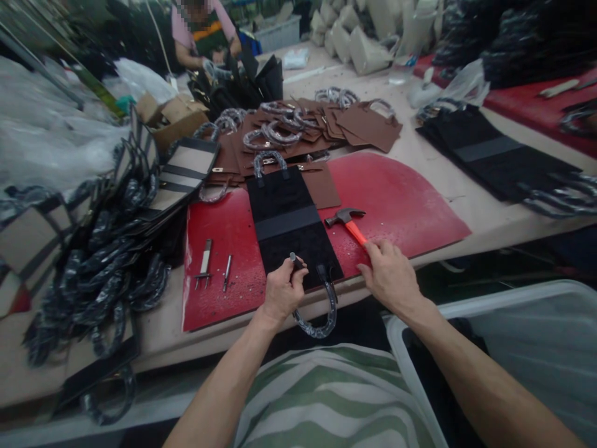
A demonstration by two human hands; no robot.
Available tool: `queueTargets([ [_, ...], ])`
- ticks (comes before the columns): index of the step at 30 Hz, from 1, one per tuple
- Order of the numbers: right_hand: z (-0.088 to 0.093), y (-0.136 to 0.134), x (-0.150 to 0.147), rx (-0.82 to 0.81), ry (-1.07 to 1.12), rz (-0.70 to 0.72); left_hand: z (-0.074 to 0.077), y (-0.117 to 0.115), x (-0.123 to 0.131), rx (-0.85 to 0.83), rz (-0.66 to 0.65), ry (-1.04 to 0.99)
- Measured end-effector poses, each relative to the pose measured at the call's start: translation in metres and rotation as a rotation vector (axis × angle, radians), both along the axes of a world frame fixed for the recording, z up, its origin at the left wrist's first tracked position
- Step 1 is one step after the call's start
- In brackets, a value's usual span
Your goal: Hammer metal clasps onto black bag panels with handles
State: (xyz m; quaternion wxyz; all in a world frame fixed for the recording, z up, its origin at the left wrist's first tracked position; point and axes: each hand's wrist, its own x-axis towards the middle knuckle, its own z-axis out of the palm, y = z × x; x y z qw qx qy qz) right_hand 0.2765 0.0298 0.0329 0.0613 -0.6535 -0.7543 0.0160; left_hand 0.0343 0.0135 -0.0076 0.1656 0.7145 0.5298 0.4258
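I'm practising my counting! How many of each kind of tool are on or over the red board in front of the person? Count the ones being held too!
Hammer, held: 1
Round-topped tool, held: 1
Pronged tool, lying on the board: 1
Thin rod, lying on the board: 1
Total: 4 tools

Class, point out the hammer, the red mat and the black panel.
Hammer (356,233), head view: orange handle.
Red mat (401,193), head view: bare right part.
Black panel (285,223), head view: smooth middle band.
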Motion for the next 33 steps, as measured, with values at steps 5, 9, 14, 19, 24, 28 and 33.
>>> queueTargets([
  [5, 0.001, 0.012, 0.017, -0.226, 0.210, -0.107, -0.002, 0.001, 0.000, -0.012, -0.021, -0.036],
  [9, 0.007, 0.013, 0.013, -0.662, 0.978, -0.229, -0.002, 0.001, 0.002, 0.004, -0.022, -0.034],
  [14, 0.015, 0.005, -0.003, -0.635, 1.063, -0.279, 0.002, 0.003, 0.003, -0.064, 0.029, -0.111],
  [19, 0.024, -0.008, -0.019, -0.021, 0.510, 0.108, 0.005, 0.007, -0.004, -0.139, -0.027, -0.169],
  [24, 0.011, -0.021, -0.050, -0.055, 0.275, 0.449, 0.008, 0.009, -0.007, -0.177, -0.051, -0.168],
  [28, -0.005, -0.018, -0.064, -0.066, 0.228, 0.441, 0.010, 0.012, -0.009, -0.195, -0.068, -0.166],
  [33, -0.009, -0.012, -0.059, -0.100, 0.266, 0.474, 0.012, 0.017, -0.011, -0.223, -0.099, -0.169],
])
